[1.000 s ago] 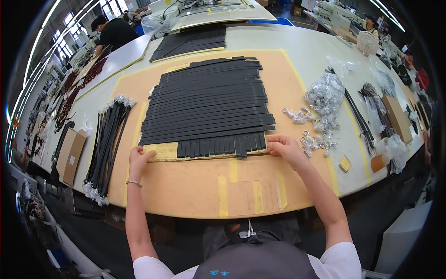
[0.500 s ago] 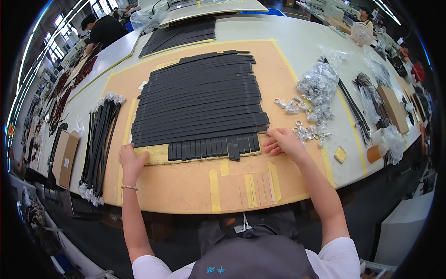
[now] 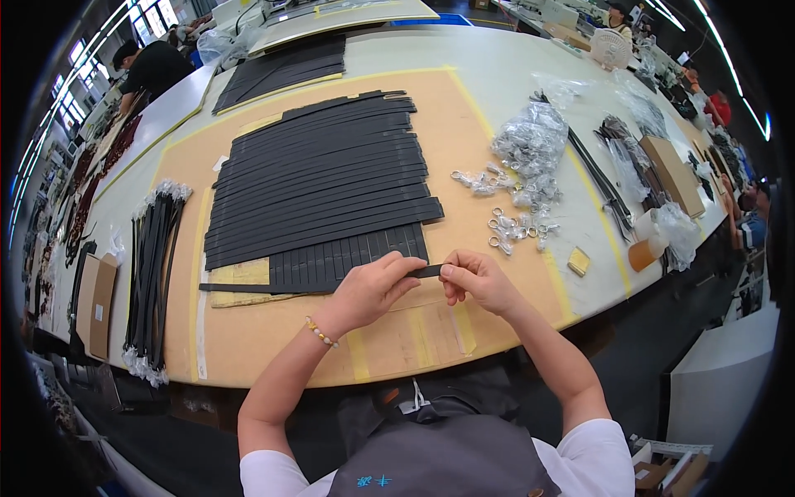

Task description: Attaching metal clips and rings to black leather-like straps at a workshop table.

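A long black strap (image 3: 242, 288) lies across the near edge of the strap-covered board, its left part flat and its right end raised between my hands. My left hand (image 3: 368, 291) is closed on the strap near that end. Just to its right, my right hand (image 3: 479, 283) pinches the tip between thumb and fingers. Beyond them, several black straps (image 3: 319, 178) lie side by side in a wide layer. Under its near edge, shorter upright black pieces (image 3: 310, 263) show beside a bare yellowish strip of the board (image 3: 251, 272).
A bundle of black straps (image 3: 155, 273) with plastic-wrapped ends lies at the left, next to a cardboard box (image 3: 98, 305). Bagged metal clasps (image 3: 530, 149) and loose ones (image 3: 517, 228) sit at the right. Nearby are a small yellow block (image 3: 578, 262) and an amber cup (image 3: 643, 251).
My left hand has moved right from the board's left corner, and my right hand has shifted slightly left and nearer. Both now grip one strap, which lies along the near edge.
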Motion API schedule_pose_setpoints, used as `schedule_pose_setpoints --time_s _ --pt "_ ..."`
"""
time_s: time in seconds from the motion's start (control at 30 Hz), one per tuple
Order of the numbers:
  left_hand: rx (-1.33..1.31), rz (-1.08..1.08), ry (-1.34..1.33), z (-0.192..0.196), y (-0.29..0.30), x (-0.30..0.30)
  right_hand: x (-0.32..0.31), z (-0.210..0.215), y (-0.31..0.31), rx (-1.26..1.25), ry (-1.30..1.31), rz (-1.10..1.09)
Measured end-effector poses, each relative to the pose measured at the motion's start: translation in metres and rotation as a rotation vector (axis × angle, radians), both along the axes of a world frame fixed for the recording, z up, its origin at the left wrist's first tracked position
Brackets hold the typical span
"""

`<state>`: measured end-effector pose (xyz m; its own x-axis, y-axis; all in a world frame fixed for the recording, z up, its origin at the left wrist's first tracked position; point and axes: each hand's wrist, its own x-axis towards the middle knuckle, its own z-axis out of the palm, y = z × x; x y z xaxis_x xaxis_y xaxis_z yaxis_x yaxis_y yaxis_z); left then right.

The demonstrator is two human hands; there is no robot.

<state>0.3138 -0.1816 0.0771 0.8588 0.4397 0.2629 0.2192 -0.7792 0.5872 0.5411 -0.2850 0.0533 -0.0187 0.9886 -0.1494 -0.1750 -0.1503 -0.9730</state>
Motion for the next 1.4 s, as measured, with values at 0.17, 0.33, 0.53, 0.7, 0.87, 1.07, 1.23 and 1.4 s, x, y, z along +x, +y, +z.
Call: schedule_pose_setpoints --time_s 0.17,0.33,0.53,0.7,0.87,1.07,1.23,1.4 --pt "-0.030 0.101 -0.067 -0.012 -0.009 0.006 0.056 0.003 -0.013 0.216 -1.081 -0.328" --pt "-0.083 0.156 -0.155 -0.007 0.001 0.012 0.079 -0.010 -0.015 0.123 -1.319 -0.285" --pt "-0.279 0.169 -0.318 -0.004 0.008 0.021 0.045 -0.010 0.010 0.047 -0.114 -0.187" --pt "-0.421 0.231 -0.446 -0.003 0.018 0.014 0.022 -0.004 0.042 -0.013 0.478 0.029" --pt "-0.418 0.230 -0.498 -0.006 0.023 0.010 0.006 -0.009 0.068 0.021 0.750 0.278" --pt "-0.586 0.219 -0.430 -0.003 0.023 0.001 -0.011 -0.016 0.066 0.062 0.679 0.173" --pt "-0.601 0.160 -0.437 -0.005 0.021 0.005 -0.006 -0.019 0.059 0.078 0.719 0.247" --pt "-0.593 0.117 -0.404 -0.006 0.015 0.004 -0.005 -0.027 0.055 0.019 0.822 0.394"
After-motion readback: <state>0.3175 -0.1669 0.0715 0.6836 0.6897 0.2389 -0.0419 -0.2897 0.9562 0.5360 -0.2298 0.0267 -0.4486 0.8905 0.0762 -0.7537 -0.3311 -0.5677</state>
